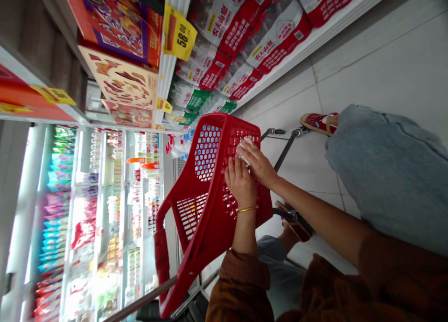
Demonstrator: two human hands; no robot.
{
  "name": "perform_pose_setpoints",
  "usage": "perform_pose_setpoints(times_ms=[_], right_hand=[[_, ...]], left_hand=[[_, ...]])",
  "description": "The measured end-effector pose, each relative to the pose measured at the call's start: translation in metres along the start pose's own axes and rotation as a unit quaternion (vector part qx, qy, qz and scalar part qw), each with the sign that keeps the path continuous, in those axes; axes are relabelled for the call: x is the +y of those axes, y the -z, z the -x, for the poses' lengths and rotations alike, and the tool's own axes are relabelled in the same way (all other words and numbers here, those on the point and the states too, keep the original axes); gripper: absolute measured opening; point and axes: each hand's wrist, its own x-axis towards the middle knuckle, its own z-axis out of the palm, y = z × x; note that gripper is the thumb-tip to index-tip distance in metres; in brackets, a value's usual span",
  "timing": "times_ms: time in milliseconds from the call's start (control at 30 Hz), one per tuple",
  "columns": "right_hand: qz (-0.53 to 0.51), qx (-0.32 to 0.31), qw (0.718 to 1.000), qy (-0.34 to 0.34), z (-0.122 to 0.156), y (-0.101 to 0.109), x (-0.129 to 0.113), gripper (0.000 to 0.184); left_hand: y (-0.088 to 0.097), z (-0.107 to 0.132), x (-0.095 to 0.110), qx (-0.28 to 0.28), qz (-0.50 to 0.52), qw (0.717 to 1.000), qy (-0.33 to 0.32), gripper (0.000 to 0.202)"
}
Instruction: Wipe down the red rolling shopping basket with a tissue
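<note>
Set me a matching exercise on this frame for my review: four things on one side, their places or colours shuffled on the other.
Things
1. White cloth
2. Bangle
3. Shopping cart basket
4. Price tag reading 58

Places or colours
A. Red
B. Around the wrist of the left hand
C. Yellow
D. Under the right hand

Pairs: 1-D, 2-B, 3-A, 4-C

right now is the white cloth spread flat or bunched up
Bunched, it seems: only small crumpled edges of the white cloth show beneath the right hand.

A cloth (244, 157) rests against the cart (219, 228) — bottles (217, 67) on the shelf (292, 56) beside it.
</note>
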Motion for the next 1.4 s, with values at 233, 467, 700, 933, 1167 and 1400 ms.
perform_pose_setpoints(times_ms=[233, 467, 700, 933, 1167, 1400], right_hand=[[0.019, 0.008, 0.999, -0.04, 0.019, -0.001, 0.018, 0.049], [0.027, 0.01, 0.996, -0.089, 0.04, 0.0, 0.034, 0.057], [0.025, 0.032, 0.99, -0.134, 0.033, 0.001, 0.019, 0.051], [-0.029, 0.009, 0.999, -0.011, -0.012, -0.002, -0.015, 0.047], [-0.007, -0.027, 1.0, 0.006, -0.006, -0.001, 0.004, 0.047], [0.036, 0.003, 0.999, -0.026, 0.017, -0.003, 0.018, 0.046]], left_hand=[[-0.009, 0.003, 0.002, -0.029, -0.004, 0.999, -0.026, 0.039], [-0.01, 0.004, 0.001, -0.033, -0.004, 0.999, -0.027, 0.04], [-0.006, 0.002, -0.002, -0.023, 0.0, 1.0, -0.01, 0.044], [0.0, 0.0, -0.006, -0.012, 0.0, 1.0, 0.016, 0.041], [0.001, -0.002, -0.008, -0.003, -0.003, 1.0, -0.007, 0.041], [0.004, -0.004, -0.01, -0.012, -0.007, 1.0, -0.012, 0.043]])
